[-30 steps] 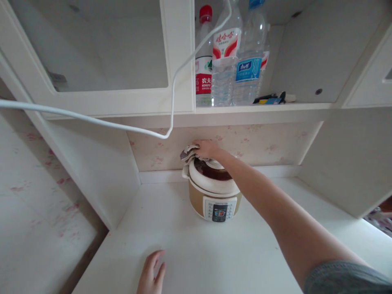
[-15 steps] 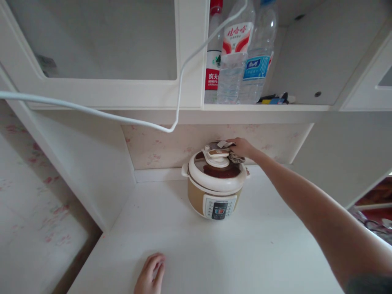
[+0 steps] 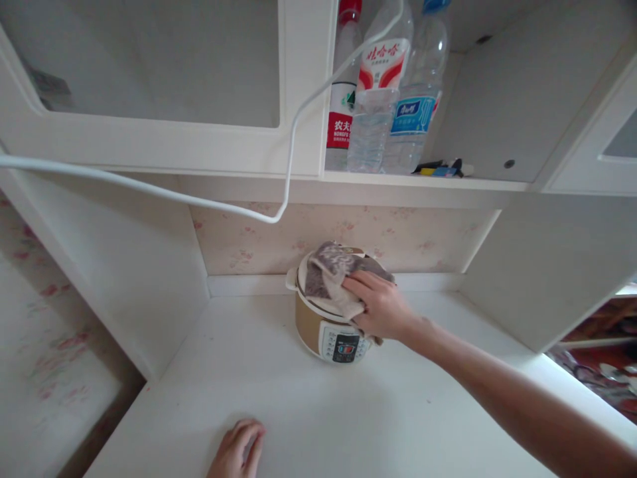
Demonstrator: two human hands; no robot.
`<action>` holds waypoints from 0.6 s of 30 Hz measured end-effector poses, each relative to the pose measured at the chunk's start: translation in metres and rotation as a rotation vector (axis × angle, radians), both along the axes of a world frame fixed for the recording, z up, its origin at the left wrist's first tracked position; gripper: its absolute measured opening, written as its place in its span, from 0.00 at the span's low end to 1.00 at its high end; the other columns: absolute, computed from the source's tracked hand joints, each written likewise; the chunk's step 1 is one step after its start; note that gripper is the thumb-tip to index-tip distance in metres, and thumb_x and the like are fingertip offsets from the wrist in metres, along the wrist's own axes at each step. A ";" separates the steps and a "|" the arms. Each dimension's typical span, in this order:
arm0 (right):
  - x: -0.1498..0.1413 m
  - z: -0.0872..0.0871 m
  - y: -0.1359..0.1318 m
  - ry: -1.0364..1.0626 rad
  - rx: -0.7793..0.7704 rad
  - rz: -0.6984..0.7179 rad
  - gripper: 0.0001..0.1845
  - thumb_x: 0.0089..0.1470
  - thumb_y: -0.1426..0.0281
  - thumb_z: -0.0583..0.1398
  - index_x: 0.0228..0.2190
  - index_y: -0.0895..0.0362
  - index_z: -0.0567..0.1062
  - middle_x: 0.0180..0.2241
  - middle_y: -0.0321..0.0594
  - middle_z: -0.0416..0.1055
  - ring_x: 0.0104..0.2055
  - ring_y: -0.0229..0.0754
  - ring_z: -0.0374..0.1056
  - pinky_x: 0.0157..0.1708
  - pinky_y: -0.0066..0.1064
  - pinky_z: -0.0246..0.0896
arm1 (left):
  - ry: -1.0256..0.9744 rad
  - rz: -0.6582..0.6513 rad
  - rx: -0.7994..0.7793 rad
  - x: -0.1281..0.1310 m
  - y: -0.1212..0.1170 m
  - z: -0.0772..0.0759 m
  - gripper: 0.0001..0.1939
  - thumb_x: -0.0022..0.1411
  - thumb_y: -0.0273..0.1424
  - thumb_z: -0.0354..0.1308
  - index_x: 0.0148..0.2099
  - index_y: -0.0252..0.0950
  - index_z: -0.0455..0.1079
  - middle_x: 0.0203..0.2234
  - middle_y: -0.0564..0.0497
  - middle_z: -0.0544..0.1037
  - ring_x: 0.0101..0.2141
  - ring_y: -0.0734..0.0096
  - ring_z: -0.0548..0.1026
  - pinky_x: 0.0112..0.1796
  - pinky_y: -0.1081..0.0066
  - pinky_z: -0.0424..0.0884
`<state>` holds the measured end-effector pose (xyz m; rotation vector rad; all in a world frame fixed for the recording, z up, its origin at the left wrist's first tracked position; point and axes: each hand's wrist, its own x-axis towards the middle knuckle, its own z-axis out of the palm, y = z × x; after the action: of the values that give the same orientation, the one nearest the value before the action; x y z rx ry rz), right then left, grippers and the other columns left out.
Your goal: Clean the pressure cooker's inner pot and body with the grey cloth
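Observation:
A gray-brown and beige cloth (image 3: 326, 272) is draped over the lid of an electric pressure cooker (image 3: 309, 325), hiding most of the lid and its handle. My right hand (image 3: 381, 302) presses this cloth onto the front right of the lid, with the thumb and fingers gripping its folds. The cooker has a tan body, white rim and a control panel (image 3: 344, 345) facing me. Down at the lower left, my left hand (image 3: 236, 448) rests on the white counter (image 3: 298, 418), its fingers curled in toward the thumb and holding nothing.
Overhead is a white cabinet with an open shelf (image 3: 478, 182) carrying several plastic bottles (image 3: 378, 126) and small dark items. A white cable (image 3: 199, 202) hangs across the view in front of it. Side panels (image 3: 542, 265) bound the counter niche.
My right hand has moved from the back right of the lid toward its front, and the cloth now spreads over the lid's top. My left hand stays by the counter's front.

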<state>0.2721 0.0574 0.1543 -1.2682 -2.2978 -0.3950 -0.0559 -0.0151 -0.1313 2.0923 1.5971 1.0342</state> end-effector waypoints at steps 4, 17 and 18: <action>-0.037 0.017 0.036 -0.409 0.032 0.235 0.16 0.58 0.69 0.52 0.46 0.52 0.72 0.44 0.45 0.70 0.44 0.47 0.63 0.44 0.40 0.55 | 0.140 -0.038 0.064 0.008 -0.005 0.008 0.16 0.62 0.45 0.51 0.34 0.45 0.77 0.34 0.50 0.80 0.36 0.64 0.78 0.38 0.67 0.75; 0.027 0.067 0.142 0.113 -0.162 -0.322 0.19 0.53 0.73 0.54 0.45 0.56 0.75 0.46 0.46 0.72 0.47 0.46 0.67 0.47 0.30 0.57 | 0.242 -0.044 0.051 0.011 -0.017 0.016 0.13 0.63 0.38 0.51 0.35 0.44 0.76 0.36 0.48 0.79 0.38 0.64 0.76 0.39 0.67 0.74; 0.039 0.067 0.143 0.146 -0.207 -0.369 0.17 0.52 0.73 0.54 0.42 0.57 0.76 0.44 0.46 0.73 0.46 0.47 0.68 0.45 0.31 0.59 | 0.243 -0.047 0.053 0.011 -0.017 0.016 0.13 0.63 0.38 0.51 0.35 0.44 0.76 0.36 0.49 0.79 0.37 0.64 0.76 0.39 0.67 0.74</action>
<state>0.3109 0.2003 0.2209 -1.7714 -2.0216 -0.1800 -0.0445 -0.0317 -0.1148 2.3555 1.6350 0.8420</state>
